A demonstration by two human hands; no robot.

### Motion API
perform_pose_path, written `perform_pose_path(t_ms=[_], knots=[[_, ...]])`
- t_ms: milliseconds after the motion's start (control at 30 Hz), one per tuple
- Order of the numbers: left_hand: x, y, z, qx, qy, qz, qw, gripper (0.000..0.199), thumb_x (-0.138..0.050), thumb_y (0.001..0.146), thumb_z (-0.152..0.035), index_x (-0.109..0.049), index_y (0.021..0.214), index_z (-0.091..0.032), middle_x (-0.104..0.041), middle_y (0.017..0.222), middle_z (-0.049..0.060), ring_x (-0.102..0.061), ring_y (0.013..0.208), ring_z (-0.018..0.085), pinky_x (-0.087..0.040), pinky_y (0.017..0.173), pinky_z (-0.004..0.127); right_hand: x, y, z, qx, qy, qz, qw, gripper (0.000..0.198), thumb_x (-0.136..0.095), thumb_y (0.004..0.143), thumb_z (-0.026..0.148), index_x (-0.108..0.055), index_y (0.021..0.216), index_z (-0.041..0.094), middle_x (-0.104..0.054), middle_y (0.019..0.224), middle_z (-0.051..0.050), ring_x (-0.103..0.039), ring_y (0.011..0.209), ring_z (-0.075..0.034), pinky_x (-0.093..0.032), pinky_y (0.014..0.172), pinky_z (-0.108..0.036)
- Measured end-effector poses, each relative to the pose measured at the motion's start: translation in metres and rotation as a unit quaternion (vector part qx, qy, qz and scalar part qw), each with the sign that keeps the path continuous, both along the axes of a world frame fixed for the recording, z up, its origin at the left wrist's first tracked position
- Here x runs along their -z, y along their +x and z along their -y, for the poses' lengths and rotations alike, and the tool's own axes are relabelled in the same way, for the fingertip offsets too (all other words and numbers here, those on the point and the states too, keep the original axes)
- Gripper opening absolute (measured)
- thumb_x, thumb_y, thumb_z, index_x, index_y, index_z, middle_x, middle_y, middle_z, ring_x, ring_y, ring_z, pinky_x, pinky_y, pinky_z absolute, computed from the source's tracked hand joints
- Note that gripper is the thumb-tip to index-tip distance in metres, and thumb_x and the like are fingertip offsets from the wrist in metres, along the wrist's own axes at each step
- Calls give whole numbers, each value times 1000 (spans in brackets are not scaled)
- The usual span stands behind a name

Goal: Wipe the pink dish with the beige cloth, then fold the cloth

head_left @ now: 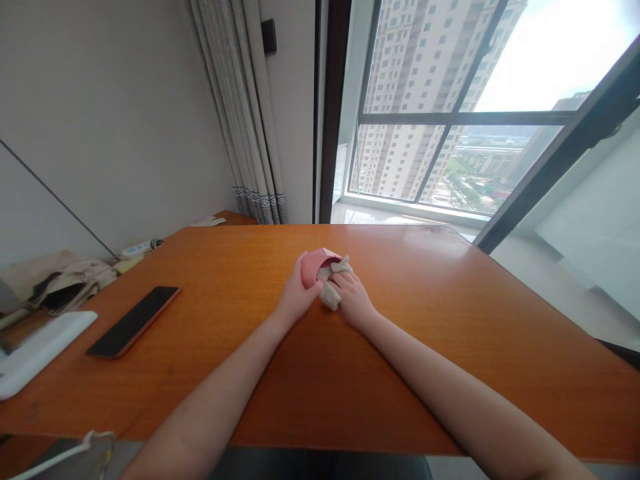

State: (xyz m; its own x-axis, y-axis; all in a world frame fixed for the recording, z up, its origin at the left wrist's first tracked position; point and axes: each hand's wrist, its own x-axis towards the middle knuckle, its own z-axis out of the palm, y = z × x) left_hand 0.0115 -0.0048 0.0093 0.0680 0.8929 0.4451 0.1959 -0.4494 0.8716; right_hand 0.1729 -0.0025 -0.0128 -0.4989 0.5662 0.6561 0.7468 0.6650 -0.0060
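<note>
Frame center: left hand [296, 298] fingers grip one pink box [316, 264]; right hand [353, 293] fingers pinch one grey cloth [333, 285] at its mouth, on bench [450, 320]. One phone [134, 321] left.

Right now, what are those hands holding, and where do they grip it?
Left hand cups the pink pouch by its side; right hand pinches the grey cloth at its mouth.

Both forearms extend toward 12 o'clock, converging; left hand [296, 297] and right hand [354, 297] are curled, fingers flexed, nearly touching.
</note>
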Motion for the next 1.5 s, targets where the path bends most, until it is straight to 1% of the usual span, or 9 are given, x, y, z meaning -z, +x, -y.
perform_pose_path(t_ms=[167, 333, 533, 767, 933, 1067, 1167, 1300, 1500], knots=[[2, 20, 11, -60, -31, 88, 994, 74, -62, 75, -36, -23, 136, -18, -44, 134, 14, -46, 121, 23, -36, 102, 38, 4, 1, -2, 28, 29, -18, 999, 20, -45, 89, 19, -65, 86, 18, -58, 85, -7, -46, 87, -20, -36, 79, -34], [-10, -1, 1, -19, 23, -22, 999, 53, -56, 79, -32, -38, 127, -19, -50, 127, 10, -48, 119, 22, -33, 104, 38, -4, 8, -8, -12, 31, 53, 998, 21, -44, 92, 21, -64, 95, 21, -61, 96, -6, -47, 94, -19, -32, 82, -35], [1, 7, 2, -74, -23, 36, 996, 73, -62, 74, -34, -25, 136, -19, -40, 137, 12, -41, 126, 23, -31, 106, 38, -1, 4, -2, 6, 11, 50, 999, 19, -48, 90, 21, -64, 100, 21, -62, 94, -7, -46, 98, -21, -29, 79, -35], [7, -10, -20, -23, -81, 34, 996, 45, -57, 73, -23, -48, 116, -19, -55, 121, 7, -49, 117, 23, -36, 103, 39, -11, 0, 0, -28, -4, 70, 997, 19, -44, 92, 22, -63, 94, 20, -63, 94, -5, -47, 95, -18, -29, 77, -33], [18, 7, -9, -49, -92, 101, 989, 66, -60, 76, -34, -28, 133, -21, -44, 135, 11, -46, 122, 20, -38, 101, 37, -7, -4, 2, 22, -21, 61, 998, 12, -52, 88, 20, -63, 85, 19, -62, 85, -5, -47, 90, -20, -29, 73, -33], [28, 16, -5, -44, -70, 111, 990, 58, -55, 80, -36, -28, 130, -24, -49, 129, 9, -51, 116, 18, -40, 100, 38, -6, -4, 5, 14, -33, 38, 999, 10, -54, 85, 19, -63, 90, 18, -62, 85, -6, -48, 89, -20, -30, 73, -33], [20, 2, -10, -51, -42, 54, 996, 50, -54, 80, -33, -37, 126, -22, -48, 129, 9, -46, 121, 20, -33, 105, 40, -11, 0, 2, -28, -42, 53, 997, 13, -51, 87, 19, -63, 92, 20, -64, 90, -5, -50, 92, -19, -32, 77, -32], [3, -7, -6, -18, -1, -27, 999, 67, -63, 74, -34, -34, 133, -21, -42, 137, 10, -37, 129, 24, -27, 109, 40, -9, 5, -3, -19, -40, 43, 998, 16, -48, 89, 19, -63, 96, 20, -65, 99, -6, -50, 99, -20, -31, 81, -33], [-1, 7, 3, -63, -49, 53, 995, 77, -67, 71, -37, -27, 135, -21, -36, 141, 12, -37, 129, 24, -30, 107, 38, -3, 4, -1, -17, -14, 16, 1000, 19, -45, 91, 19, -63, 99, 20, -65, 101, -6, -49, 101, -20, -31, 80, -34]])
